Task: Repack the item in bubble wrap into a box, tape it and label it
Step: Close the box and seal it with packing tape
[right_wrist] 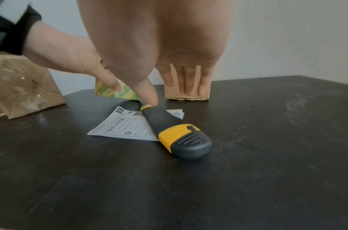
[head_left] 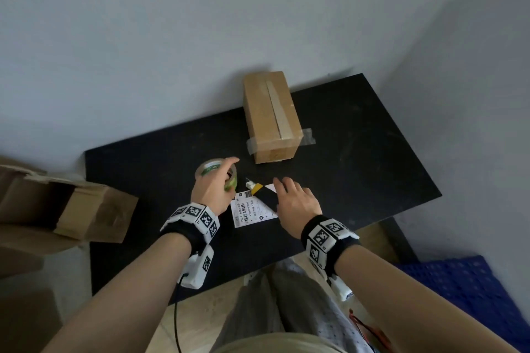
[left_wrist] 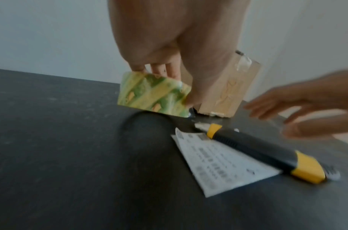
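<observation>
I can see a black table (head_left: 358,152), an opened cardboard box (head_left: 71,209) off its left edge, and what looks like a blue plastic crate (head_left: 464,289) on the floor.

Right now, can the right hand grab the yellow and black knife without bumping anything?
Probably yes. The right hand hovers open just above the utility knife, which lies on top of the label with nothing covering it. The left hand is off to the side, holding the tape roll.
</observation>
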{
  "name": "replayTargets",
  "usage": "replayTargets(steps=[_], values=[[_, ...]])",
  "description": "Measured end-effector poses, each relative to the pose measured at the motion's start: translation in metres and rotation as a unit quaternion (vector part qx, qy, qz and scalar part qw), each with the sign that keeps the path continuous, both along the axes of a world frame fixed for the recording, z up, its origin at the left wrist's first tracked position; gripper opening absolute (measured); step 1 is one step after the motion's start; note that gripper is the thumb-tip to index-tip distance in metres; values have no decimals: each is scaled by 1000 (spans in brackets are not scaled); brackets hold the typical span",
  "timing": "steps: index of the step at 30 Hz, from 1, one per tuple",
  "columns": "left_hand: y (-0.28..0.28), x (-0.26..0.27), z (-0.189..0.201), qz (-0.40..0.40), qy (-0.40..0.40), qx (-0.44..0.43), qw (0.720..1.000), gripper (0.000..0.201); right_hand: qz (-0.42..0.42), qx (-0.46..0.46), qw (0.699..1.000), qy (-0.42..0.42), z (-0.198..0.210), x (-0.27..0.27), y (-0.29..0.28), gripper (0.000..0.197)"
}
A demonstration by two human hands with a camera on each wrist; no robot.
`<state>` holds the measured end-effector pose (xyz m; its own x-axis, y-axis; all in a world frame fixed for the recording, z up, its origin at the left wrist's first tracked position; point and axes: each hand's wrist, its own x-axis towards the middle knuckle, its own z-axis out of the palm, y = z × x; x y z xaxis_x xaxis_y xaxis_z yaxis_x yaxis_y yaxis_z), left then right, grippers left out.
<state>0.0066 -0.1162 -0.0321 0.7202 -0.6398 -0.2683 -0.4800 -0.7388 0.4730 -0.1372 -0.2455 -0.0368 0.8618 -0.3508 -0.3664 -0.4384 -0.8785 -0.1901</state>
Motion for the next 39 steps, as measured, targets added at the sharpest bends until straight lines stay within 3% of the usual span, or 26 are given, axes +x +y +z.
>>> replayTargets(steps=[3, 9, 14, 19, 26, 31, 39], values=[[6, -6, -11, -37, -12, 48, 998, 56, 0, 3, 1000, -13, 4, -4, -5, 70], [9, -14, -15, -36, 7, 57, 998, 48, -4, 13, 999, -33, 12, -10, -13, 65], [-3, -17, 0, 22, -20, -66, 997, 33, -4, 24, 997, -68, 25, -10, -21, 63], [-22, -26, 26, 75, -43, -213, 973, 20, -20, 23, 989, -146, 38, -7, -27, 58], [-49, -42, 45, 110, 125, -304, 938, 39, -35, 15, 970, -239, 43, 0, -43, 57], [-64, -42, 38, 140, 191, -296, 926, 47, -98, 121, 965, -209, 45, 11, -60, 64], [-72, -35, 20, 194, 247, -286, 905, 49, -223, 277, 925, -134, 36, 21, -79, 68]])
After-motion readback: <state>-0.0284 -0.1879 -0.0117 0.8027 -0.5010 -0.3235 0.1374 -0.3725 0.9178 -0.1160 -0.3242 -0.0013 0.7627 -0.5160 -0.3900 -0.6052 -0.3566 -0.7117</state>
